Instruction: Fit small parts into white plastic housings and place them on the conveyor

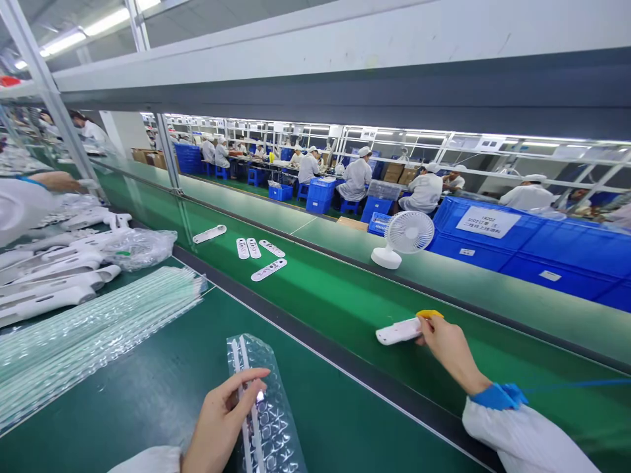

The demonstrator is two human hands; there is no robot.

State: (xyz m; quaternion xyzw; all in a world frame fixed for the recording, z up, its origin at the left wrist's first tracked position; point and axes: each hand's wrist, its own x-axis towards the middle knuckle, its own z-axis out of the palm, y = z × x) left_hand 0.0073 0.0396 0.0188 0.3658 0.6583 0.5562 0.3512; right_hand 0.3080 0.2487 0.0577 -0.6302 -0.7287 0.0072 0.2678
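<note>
White casing point(397, 332) is pinched by my right hand point(449, 348) over the green belt point(325, 302), a handling step needing next, I judge, steadiness, while my left hand point(221, 420) (whether gripping, I cannot tell) is at the bubble bag point(280, 420).

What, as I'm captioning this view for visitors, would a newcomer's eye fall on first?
Probably the bright green strip across the middle, where the right hand holds a white part, a yellow item at its fingers. Next, the white fan beyond the strip, left of the labelled blue crates. Then the left hand, in the foreground over a clear bubble-patterned bag.
</note>
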